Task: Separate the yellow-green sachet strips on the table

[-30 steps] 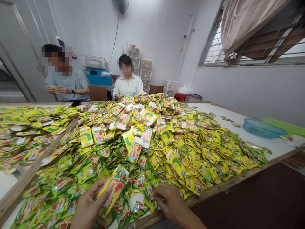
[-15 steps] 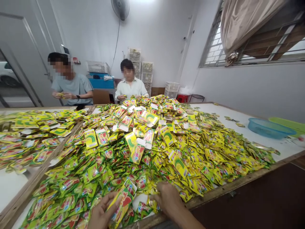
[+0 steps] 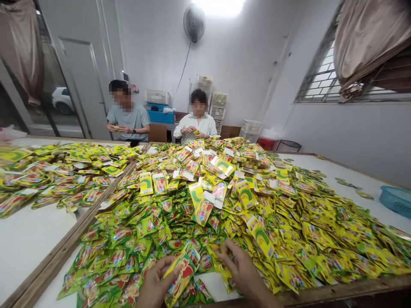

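Note:
My left hand [image 3: 157,280] is closed around a small yellow-green carton [image 3: 181,276], tilted with its upper end away from me and a white flap at that end. To its right, my right hand [image 3: 239,267] is low over the heap, its fingers curled and pinched at a yellow sachet [image 3: 221,262]; the fingertips are partly hidden. Green sachets [image 3: 118,256] with red fruit prints lie around my left hand, and yellow sachets [image 3: 308,239] spread to the right. Flattened or open cartons [image 3: 204,209] rest on top of the pile.
A wooden divider [image 3: 93,222] separates this heap from more cartons [image 3: 77,179] on the left. Two people, one in a blue shirt [image 3: 139,117] and one in a white shirt [image 3: 210,126], sit across the table handling small packets. A blue basin [image 3: 396,201] stands at the right.
The view has swung left, so the scene sits further right. My left hand keeps the carton; my right hand has lifted slightly from the table edge, fingers at yellow sachets.

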